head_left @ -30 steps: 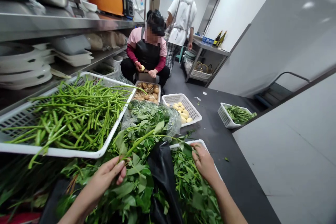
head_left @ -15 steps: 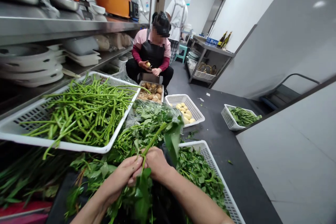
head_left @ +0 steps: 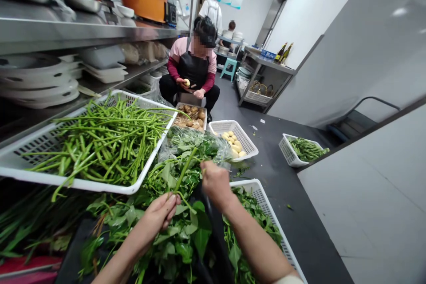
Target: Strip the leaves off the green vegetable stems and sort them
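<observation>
My left hand (head_left: 162, 211) pinches a green leafy stem (head_left: 185, 171), which slants up and to the right, with a side shoot below the fingers. Up and to the right of it, apart from the stem, my right hand (head_left: 215, 183) is closed. Whatever lies in its fingers, if anything, is hidden. Leafy greens (head_left: 179, 246) spread beneath both hands, and part of the pile sits in a clear plastic bag (head_left: 218, 146). Left of the hands stands a white basket (head_left: 96, 184) of long green stems (head_left: 116, 142). Another white basket (head_left: 281, 230) by my right forearm holds leaves (head_left: 256, 217).
A person (head_left: 193, 62) squats ahead holding a potato, behind a crate of brown potatoes (head_left: 196, 115) and a basket of peeled ones (head_left: 248, 137). A green vegetable basket (head_left: 293, 155) stands at the right wall. Metal shelving (head_left: 83, 31) runs along the left.
My right hand has come off the stem and moved up and right, away from my left hand. The large leaf by the stem's upper part no longer shows there. A standing co-worker has shifted left.
</observation>
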`<state>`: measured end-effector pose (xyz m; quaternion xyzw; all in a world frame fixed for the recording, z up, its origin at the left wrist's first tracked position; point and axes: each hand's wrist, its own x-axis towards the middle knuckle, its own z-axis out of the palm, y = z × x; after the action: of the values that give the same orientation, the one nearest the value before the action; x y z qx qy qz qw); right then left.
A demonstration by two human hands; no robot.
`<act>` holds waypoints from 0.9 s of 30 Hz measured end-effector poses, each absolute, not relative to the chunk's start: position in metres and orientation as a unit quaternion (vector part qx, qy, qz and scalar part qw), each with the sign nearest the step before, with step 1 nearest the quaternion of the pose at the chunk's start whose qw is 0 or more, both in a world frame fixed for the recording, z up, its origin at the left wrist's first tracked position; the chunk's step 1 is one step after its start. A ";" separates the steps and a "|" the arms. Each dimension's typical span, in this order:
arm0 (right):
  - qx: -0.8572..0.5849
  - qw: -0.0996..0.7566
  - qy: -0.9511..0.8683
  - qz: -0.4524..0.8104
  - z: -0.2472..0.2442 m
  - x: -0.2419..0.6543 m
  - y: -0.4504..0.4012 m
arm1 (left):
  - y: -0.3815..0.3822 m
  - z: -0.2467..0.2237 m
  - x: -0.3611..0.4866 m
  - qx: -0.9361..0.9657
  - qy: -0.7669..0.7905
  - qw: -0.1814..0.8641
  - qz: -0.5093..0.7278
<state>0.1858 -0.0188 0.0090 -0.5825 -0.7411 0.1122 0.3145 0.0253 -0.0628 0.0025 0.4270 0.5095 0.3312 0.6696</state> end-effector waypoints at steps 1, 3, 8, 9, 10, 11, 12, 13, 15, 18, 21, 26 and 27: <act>-0.578 0.301 -0.743 0.156 0.000 0.179 -0.017 | -0.063 0.004 0.025 0.426 0.510 0.665 0.340; -0.560 0.291 -0.743 0.222 -0.015 0.169 -0.015 | -0.061 0.007 0.025 0.430 0.512 0.654 0.354; -0.543 0.315 -0.719 0.299 -0.014 0.168 -0.025 | -0.056 0.004 0.028 0.447 0.522 0.628 0.365; -0.538 0.306 -0.722 0.308 -0.009 0.168 -0.027 | -0.055 0.000 0.029 0.444 0.519 0.631 0.368; -0.534 0.293 -0.730 0.310 -0.006 0.169 -0.029 | -0.055 -0.003 0.029 0.436 0.515 0.638 0.371; -0.533 0.275 -0.740 0.304 -0.003 0.168 -0.029 | -0.054 -0.006 0.027 0.425 0.513 0.647 0.372; -0.536 0.262 -0.746 0.294 -0.002 0.167 -0.029 | -0.052 -0.008 0.023 0.411 0.518 0.651 0.372; -0.542 0.254 -0.749 0.285 -0.002 0.166 -0.029 | -0.049 -0.008 0.018 0.398 0.535 0.644 0.375; -0.548 0.248 -0.748 0.280 -0.003 0.165 -0.024 | -0.038 -0.003 0.002 0.387 0.582 0.590 0.403; -0.505 0.238 -0.769 0.310 0.001 0.165 -0.015 | -0.013 0.016 -0.017 0.413 0.600 0.515 0.451; -0.437 0.243 -0.791 0.353 0.013 0.164 -0.008 | 0.013 0.035 -0.016 0.446 0.534 0.597 0.399; -0.448 0.261 -0.793 0.319 0.004 0.151 -0.016 | 0.034 0.038 0.014 0.439 0.379 0.756 0.304; -0.466 0.263 -0.793 0.291 -0.005 0.148 -0.022 | 0.036 0.037 0.017 0.423 0.369 0.761 0.324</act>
<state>0.1480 -0.0225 -0.0054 -0.4657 -0.7935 0.2905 0.2629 0.0169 0.0360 0.0373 0.4230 0.3695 0.3241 0.7613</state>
